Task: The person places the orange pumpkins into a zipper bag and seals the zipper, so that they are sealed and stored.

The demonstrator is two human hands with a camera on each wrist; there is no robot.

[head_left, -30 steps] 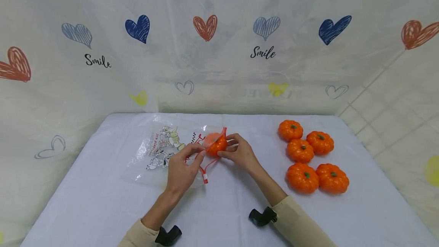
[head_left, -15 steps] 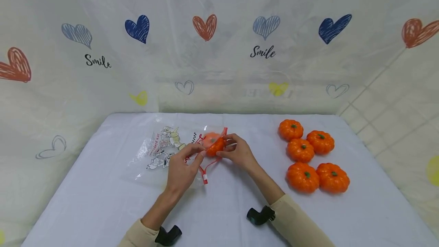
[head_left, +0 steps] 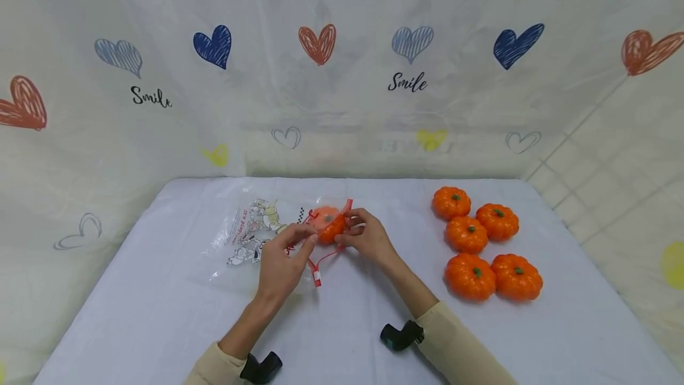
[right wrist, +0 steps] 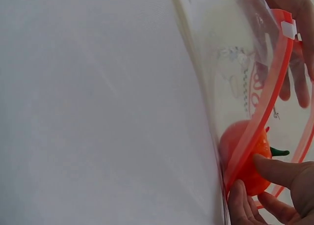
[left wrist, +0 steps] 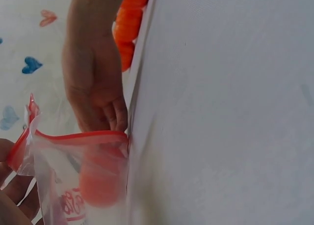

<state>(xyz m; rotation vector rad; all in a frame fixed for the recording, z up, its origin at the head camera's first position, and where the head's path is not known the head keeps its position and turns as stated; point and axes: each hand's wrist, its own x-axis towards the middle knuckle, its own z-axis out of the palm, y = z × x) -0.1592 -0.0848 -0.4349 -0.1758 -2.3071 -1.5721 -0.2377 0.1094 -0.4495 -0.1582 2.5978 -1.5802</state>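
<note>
A clear bag (head_left: 221, 254) with cartoon print and a red zip edge lies on the table. Its mouth, on the right, is spread around an orange pumpkin (head_left: 332, 229), partly behind the clear plastic. My left hand (head_left: 281, 263) pinches the bag's edge; in the left wrist view the red strip (left wrist: 81, 136) runs from those fingers. My right hand (head_left: 374, 241) holds the pumpkin from the right at the opening. In the right wrist view its thumb presses the pumpkin (right wrist: 260, 166) beside the green stem, with the red strip (right wrist: 270, 97) crossing over it.
Several orange pumpkins stand in a group on the right of the white-covered table (head_left: 577, 325), among them one at the back (head_left: 451, 202) and one at the front right (head_left: 516, 278). A pale curtain (head_left: 347, 106) with printed hearts hangs behind the table.
The pumpkin has moved left, further behind the clear plastic at the bag's mouth. My right hand has shifted slightly left with it; my left hand has hardly moved.
</note>
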